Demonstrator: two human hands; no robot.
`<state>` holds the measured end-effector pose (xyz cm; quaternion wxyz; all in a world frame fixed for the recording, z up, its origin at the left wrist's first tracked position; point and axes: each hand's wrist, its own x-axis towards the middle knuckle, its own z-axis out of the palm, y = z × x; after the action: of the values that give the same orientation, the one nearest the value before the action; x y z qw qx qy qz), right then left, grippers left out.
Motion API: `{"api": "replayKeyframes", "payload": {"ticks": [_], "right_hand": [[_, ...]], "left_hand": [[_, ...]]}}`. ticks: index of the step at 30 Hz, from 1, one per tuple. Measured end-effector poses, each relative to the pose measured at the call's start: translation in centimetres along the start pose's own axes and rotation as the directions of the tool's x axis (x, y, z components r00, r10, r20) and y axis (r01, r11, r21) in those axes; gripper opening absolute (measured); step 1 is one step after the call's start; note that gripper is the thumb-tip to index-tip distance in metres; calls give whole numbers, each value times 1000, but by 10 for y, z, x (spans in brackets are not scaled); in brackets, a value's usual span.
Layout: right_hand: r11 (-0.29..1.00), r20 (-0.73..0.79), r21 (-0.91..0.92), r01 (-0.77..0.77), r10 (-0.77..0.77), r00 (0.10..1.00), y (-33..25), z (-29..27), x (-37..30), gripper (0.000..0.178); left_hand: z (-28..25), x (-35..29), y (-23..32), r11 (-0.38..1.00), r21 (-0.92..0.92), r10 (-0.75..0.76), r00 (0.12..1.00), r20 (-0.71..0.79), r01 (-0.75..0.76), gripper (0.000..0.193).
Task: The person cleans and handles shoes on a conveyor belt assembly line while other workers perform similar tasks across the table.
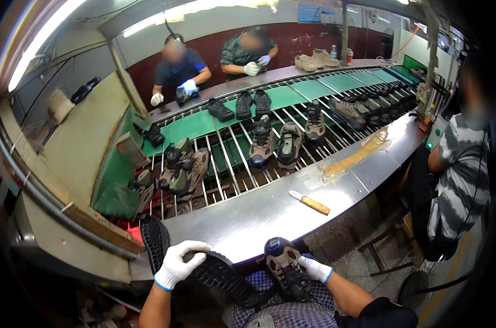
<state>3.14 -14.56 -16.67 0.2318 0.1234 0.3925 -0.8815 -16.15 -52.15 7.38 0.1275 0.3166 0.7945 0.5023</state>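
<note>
My left hand, in a white glove, is closed on the edge of a black rubber shoe sole, its tread facing up, over my lap. My right hand, gloved too, grips the side of a brown and black shoe that has a blue patch at its toe. The shoe rests toe forward on my lap, beside the sole and apart from it at the toe. Another black sole leans at the left end of the metal bench, close to my left hand. A short knife with a wooden handle lies on the bench.
Beyond the metal bench runs a rack conveyor carrying several shoes and soles. Two people work behind it; another person stands at the right. Brown tape covers part of the bench. A stool stands at the lower right.
</note>
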Motion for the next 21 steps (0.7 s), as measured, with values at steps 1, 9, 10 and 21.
{"api": "replayKeyframes", "payload": {"ticks": [1, 9, 10, 21], "right_hand": [[998, 61, 39, 55, -57, 996, 19, -25, 6, 75], [805, 377, 445, -393, 230, 897, -47, 76, -25, 92], [757, 449, 508, -412, 175, 876, -37, 69, -36, 115], [677, 94, 704, -216, 213, 973, 29, 37, -103, 64]], "left_hand": [[2, -1, 4, 999, 41, 16, 998, 54, -18, 22], [2, 24, 33, 960, -257, -59, 975, 213, 114, 18], [14, 40, 35, 949, -308, 1, 972, 236, 74, 18], [169, 110, -38, 671, -698, 142, 880, 454, 252, 35]]}}
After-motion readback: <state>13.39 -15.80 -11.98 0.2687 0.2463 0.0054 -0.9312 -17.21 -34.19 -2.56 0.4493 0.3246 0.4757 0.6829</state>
